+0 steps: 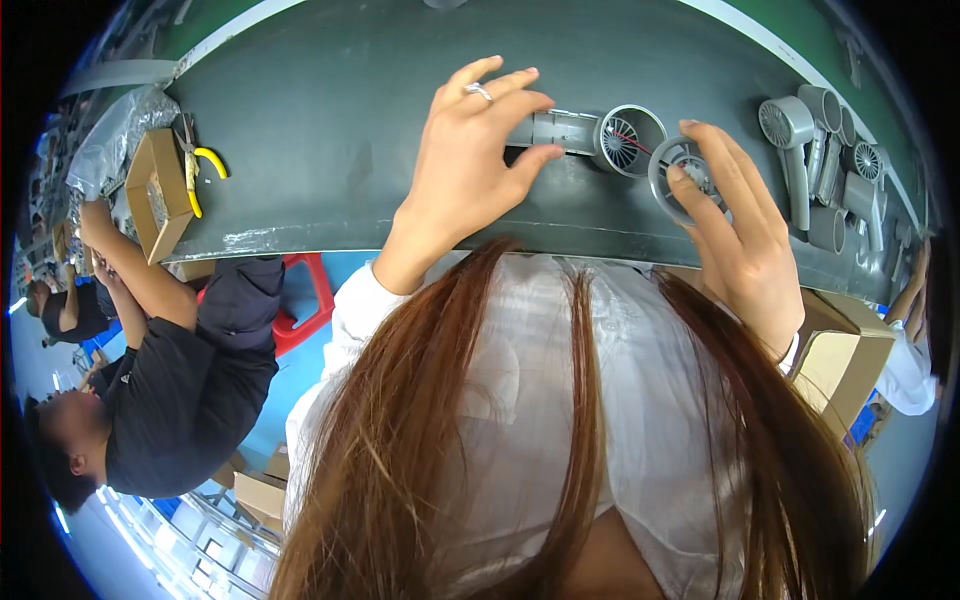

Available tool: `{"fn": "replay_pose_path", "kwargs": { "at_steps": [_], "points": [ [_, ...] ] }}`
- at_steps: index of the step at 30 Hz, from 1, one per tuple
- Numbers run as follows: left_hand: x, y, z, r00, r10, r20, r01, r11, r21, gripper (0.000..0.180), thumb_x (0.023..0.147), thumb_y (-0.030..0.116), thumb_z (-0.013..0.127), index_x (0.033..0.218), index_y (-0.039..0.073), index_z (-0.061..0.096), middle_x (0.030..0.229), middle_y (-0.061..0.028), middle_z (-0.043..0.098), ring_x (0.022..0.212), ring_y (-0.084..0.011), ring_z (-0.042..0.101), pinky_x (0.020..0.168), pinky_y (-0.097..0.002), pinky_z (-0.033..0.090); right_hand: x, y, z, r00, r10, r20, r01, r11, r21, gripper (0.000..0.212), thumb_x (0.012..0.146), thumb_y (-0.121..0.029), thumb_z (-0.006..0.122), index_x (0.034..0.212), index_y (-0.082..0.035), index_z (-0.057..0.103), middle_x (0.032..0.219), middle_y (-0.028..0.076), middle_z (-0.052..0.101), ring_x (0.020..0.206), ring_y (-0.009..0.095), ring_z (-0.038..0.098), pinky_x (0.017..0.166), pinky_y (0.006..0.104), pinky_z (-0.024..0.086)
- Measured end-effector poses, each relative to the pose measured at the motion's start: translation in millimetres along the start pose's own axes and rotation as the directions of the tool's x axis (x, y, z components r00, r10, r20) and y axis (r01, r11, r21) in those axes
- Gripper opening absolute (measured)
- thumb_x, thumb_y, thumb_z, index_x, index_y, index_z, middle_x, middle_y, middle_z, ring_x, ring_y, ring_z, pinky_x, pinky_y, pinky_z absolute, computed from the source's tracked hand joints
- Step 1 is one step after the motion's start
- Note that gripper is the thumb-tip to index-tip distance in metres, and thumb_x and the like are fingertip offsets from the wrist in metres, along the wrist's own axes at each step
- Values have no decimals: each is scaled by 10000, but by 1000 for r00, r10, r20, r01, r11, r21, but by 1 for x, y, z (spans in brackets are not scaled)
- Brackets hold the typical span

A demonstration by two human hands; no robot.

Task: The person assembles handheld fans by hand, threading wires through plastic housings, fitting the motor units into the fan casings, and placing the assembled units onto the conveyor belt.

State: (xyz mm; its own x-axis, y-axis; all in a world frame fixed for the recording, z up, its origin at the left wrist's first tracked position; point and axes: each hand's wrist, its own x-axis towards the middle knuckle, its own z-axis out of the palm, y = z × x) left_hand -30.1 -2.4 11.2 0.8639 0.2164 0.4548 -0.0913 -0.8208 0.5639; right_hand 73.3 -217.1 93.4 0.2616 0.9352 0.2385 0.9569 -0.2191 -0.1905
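A grey handheld fan body [572,133] lies on the dark green bench, its round head [630,142] to the right with a finned rotor and a red wire inside. My left hand [465,155], a ring on one finger, hovers at the handle end. Its thumb and fingers are apart on either side of the handle, not closed on it. My right hand [745,225] holds a grey round fan cover [664,190] by its rim, tilted right beside the fan head. Part of the cover is hidden behind my fingers.
Several grey fan bodies [790,125] lie grouped at the right of the bench. Yellow-handled pliers [210,160] rest at the left by an open cardboard box [165,235] and a plastic bag [120,135]. A co-worker [190,390] in black sits at the left; a carton [835,350] stands lower right.
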Motion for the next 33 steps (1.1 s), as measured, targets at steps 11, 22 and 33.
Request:
{"fn": "replay_pose_path", "kwargs": {
  "at_steps": [11,22,33],
  "points": [
    [6,3,19,968,35,250,-15,997,-81,265,685,67,738,938,36,665,984,-84,682,1130,-312,541,964,-416,383,22,-1,-6,976,-169,140,180,981,-71,285,711,37,611,988,89,573,1222,203,506,1111,394,536,911,433,489],
    [10,2,21,973,38,229,-5,990,-144,271,702,71,734,957,32,650,926,-81,677,1095,-293,567,935,-404,411,37,2,0,896,-366,252,401,910,-103,227,749,3,608,927,138,567,1190,209,516,1104,373,540,943,432,496],
    [9,3,22,965,30,262,10,989,-149,200,697,41,691,889,18,638,856,-97,648,990,-282,590,843,-391,433,38,7,12,919,-347,186,362,931,-51,252,736,-10,603,959,101,568,1199,196,515,1099,373,545,886,418,511]
  ]
}}
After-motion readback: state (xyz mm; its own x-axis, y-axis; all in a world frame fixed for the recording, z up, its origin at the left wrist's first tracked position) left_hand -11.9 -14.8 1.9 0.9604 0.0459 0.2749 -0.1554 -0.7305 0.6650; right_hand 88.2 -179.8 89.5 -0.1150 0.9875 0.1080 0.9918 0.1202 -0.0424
